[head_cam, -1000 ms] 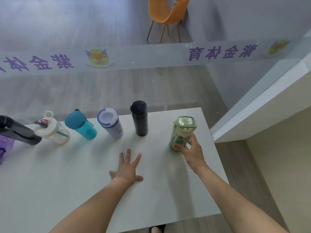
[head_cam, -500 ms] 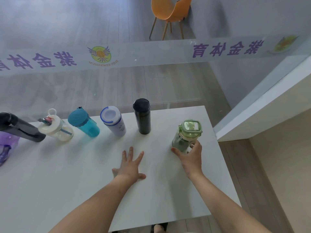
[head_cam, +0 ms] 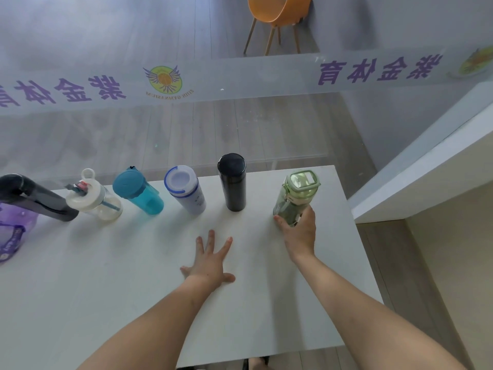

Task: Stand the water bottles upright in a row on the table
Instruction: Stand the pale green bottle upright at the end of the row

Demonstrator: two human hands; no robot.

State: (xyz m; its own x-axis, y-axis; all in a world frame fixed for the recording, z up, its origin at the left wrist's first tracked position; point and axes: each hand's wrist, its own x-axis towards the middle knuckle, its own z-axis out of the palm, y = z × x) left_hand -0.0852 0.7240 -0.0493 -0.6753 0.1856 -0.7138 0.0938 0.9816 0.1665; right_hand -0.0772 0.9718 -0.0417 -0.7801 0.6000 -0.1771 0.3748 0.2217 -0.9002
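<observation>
Fingers of right hand (head_cam: 298, 233) wrap green bottle (head_cam: 294, 198), hiding its base; left hand (head_cam: 210, 259) spread.

bottles (head_cam: 232, 182) in a row along table (head_cam: 106, 276) far edge, chair (head_cam: 277, 12) behind

Soft daylight is filling the room. The white table (head_cam: 106, 289) is looking bright, shadows are staying faint, and edges are bending.

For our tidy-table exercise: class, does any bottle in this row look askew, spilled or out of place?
Nothing is spilled or toppled. The only oddity: the green bottle at the right end stands a little nearer the person than the black bottle beside it, with the right hand holding its base.
</observation>
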